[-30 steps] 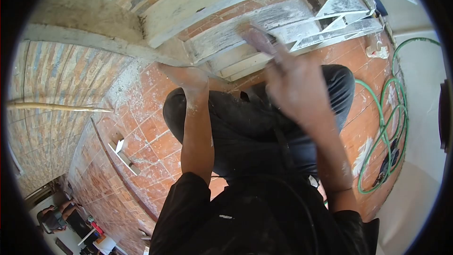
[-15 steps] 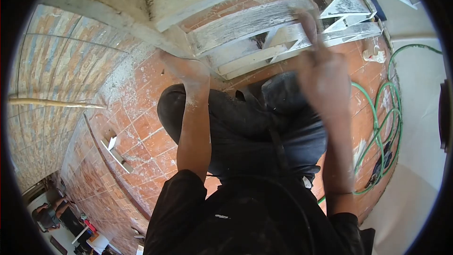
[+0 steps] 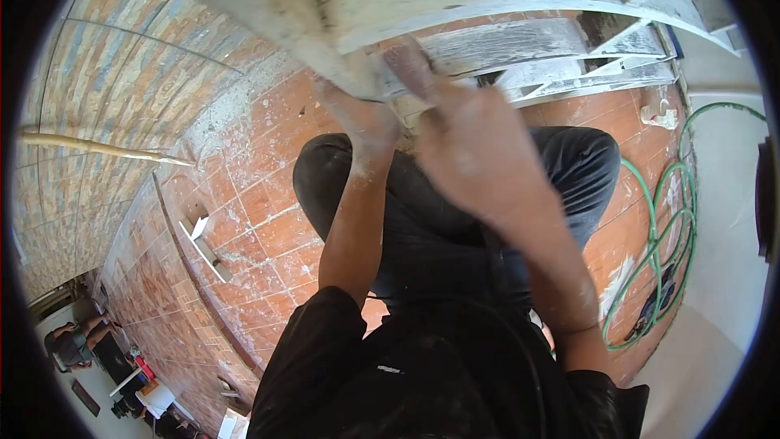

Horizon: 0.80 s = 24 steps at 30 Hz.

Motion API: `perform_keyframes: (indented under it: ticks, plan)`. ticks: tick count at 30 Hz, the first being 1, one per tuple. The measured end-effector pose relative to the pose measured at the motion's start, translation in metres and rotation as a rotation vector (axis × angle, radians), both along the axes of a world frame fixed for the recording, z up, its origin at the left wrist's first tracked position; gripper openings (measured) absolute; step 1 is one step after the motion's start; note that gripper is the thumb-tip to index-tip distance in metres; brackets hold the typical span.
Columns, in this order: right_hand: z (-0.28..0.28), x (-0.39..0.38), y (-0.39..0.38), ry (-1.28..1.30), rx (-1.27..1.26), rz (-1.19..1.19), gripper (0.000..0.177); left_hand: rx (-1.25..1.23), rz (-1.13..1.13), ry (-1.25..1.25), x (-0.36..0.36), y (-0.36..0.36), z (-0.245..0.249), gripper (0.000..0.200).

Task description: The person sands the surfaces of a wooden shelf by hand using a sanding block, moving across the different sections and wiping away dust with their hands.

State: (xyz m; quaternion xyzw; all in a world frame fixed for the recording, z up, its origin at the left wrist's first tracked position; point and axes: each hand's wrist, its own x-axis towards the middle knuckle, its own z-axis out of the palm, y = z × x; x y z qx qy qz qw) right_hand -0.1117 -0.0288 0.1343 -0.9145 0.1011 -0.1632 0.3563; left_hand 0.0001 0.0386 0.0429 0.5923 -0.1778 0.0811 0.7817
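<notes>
A white-painted wooden frame (image 3: pixel 471 0) with slatted parts lies tilted across the top of the view. My left hand (image 3: pixel 361 118) is at its thick post (image 3: pixel 268 12), with the fingers round the lower edge and partly hidden. My right hand (image 3: pixel 475 146) is closed around a brownish brush (image 3: pixel 410 69), smeared by motion, whose far end is by the corner where post and curved rail meet. Beyond it, a board (image 3: pixel 504 45) shows streaky white over dark wood. Both hands are in front of my bent knees.
A green hose (image 3: pixel 652 252) lies coiled on the tiled floor (image 3: pixel 268 232) at right. A white container (image 3: pixel 660 116) stands near the wall. At left are a stick (image 3: pixel 106 145) and a white offcut (image 3: pixel 205 248). Another person (image 3: pixel 71 347) is far off at lower left.
My right hand has swept left with the brush, from the streaky board toward the post. My left hand stays at the post. The whole view has shifted slightly.
</notes>
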Motion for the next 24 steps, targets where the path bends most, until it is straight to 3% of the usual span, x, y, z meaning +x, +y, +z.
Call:
perform_keyframes:
  ticks: [2, 5, 8, 10, 12, 15, 17, 18, 20, 22, 24]
  plan:
    - [0.005, -0.014, -0.033, -0.004, -0.042, -0.088, 0.038, -0.068, -0.06, -0.162, 0.005, -0.001, -0.011, 0.038]
    - [0.007, -0.021, -0.06, 0.007, -0.078, -0.193, 0.035, -0.097, -0.098, -0.054, -0.001, -0.002, -0.005, 0.044]
    - [0.009, -0.008, -0.02, 0.004, -0.096, -0.088, 0.035, 0.015, 0.037, -0.129, 0.002, -0.004, -0.009, 0.043]
    - [0.005, 0.005, 0.004, 0.13, -0.176, -0.033, 0.039, -0.051, 0.003, -0.074, -0.001, -0.005, -0.003, 0.042]
    - [0.006, -0.004, -0.016, 0.019, -0.173, -0.019, 0.039, -0.124, -0.026, -0.021, -0.003, -0.007, -0.002, 0.042]
    - [0.033, -0.018, -0.055, 0.224, -0.048, -0.314, 0.04, -0.228, -0.056, -0.014, -0.007, -0.01, -0.004, 0.042]
    - [0.023, -0.02, -0.037, 0.237, -0.004, -0.282, 0.039, -0.035, 0.049, -0.235, -0.007, -0.008, 0.003, 0.04]
    - [0.017, -0.007, -0.011, 0.193, -0.105, -0.167, 0.039, -0.037, 0.051, -0.249, -0.003, -0.008, 0.002, 0.04]
    - [0.011, -0.001, 0.011, 0.164, -0.189, -0.055, 0.039, -0.067, -0.008, -0.086, -0.007, -0.005, 0.001, 0.041]
    - [0.012, 0.001, 0.007, 0.21, -0.068, -0.022, 0.041, -0.183, -0.031, -0.028, -0.017, -0.009, 0.014, 0.042]
    - [0.007, -0.014, -0.023, -0.029, -0.155, -0.042, 0.039, -0.239, -0.073, -0.049, -0.014, -0.009, 0.008, 0.045]
